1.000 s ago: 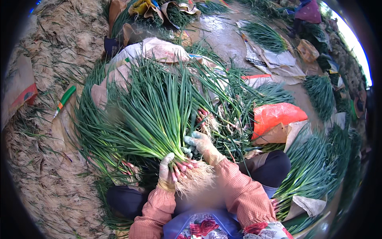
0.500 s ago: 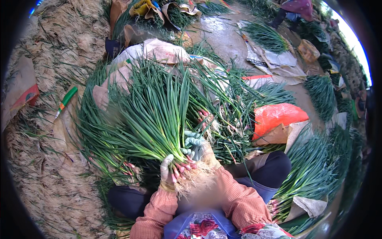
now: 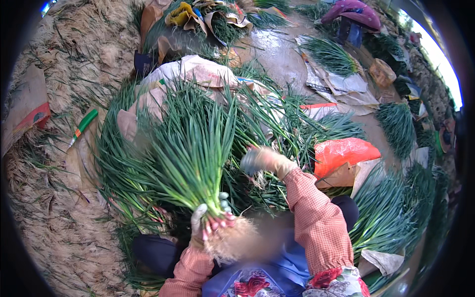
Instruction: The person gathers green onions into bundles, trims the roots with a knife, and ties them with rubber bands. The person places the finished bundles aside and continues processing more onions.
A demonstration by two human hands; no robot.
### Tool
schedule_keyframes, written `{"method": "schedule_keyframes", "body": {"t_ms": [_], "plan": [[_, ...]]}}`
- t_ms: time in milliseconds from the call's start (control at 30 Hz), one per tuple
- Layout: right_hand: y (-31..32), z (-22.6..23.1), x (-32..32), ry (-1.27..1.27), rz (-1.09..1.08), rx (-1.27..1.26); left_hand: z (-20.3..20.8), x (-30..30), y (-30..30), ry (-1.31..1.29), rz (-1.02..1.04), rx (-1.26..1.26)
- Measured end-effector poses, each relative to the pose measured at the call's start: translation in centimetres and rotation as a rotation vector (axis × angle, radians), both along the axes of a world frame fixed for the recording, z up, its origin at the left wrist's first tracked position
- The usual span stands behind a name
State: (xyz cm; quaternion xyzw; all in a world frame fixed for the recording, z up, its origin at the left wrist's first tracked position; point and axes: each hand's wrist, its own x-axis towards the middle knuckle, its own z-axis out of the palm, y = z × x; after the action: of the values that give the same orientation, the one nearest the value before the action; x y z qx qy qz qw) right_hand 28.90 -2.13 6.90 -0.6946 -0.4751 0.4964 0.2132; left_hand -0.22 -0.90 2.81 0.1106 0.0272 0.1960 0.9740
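A thick bunch of spring onions [image 3: 200, 168] stands tilted before me, its green leaves fanning away and its pinkish bulbs and pale roots toward my lap. My left hand [image 3: 199, 222], in a pale glove, is closed round it just above the bulbs. My gloved right hand [image 3: 269, 162] is off the bunch, over loose spring onions [image 3: 287, 193] to the right. Motion blurs its fingers, and I cannot make out whether they grip a stalk. More spring onions [image 3: 131, 180] lie under and left of the held bunch.
A green-handled knife [image 3: 83, 127] lies on the left among discarded roots and dry husks [image 3: 54, 198]. A red bag [image 3: 346, 154] and a large heap of spring onions [image 3: 391, 208] are at right. Whitish sacking [image 3: 205, 71] lies beyond the bunch. Another person [image 3: 352, 17] bends at the far right.
My right hand has let go of the bunch and moved up and right over the loose stalks. The left hand keeps the bunch, which has shifted slightly left. The far person has moved further into view.
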Motion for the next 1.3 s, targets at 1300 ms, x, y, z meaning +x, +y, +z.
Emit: {"method": "schedule_keyframes", "body": {"t_ms": [1300], "plan": [[-5.3, 1.4, -3.7, 0.503, -0.834, 0.379, 1.0, 0.2, 0.4, 0.602, 0.214, 0.092]]}}
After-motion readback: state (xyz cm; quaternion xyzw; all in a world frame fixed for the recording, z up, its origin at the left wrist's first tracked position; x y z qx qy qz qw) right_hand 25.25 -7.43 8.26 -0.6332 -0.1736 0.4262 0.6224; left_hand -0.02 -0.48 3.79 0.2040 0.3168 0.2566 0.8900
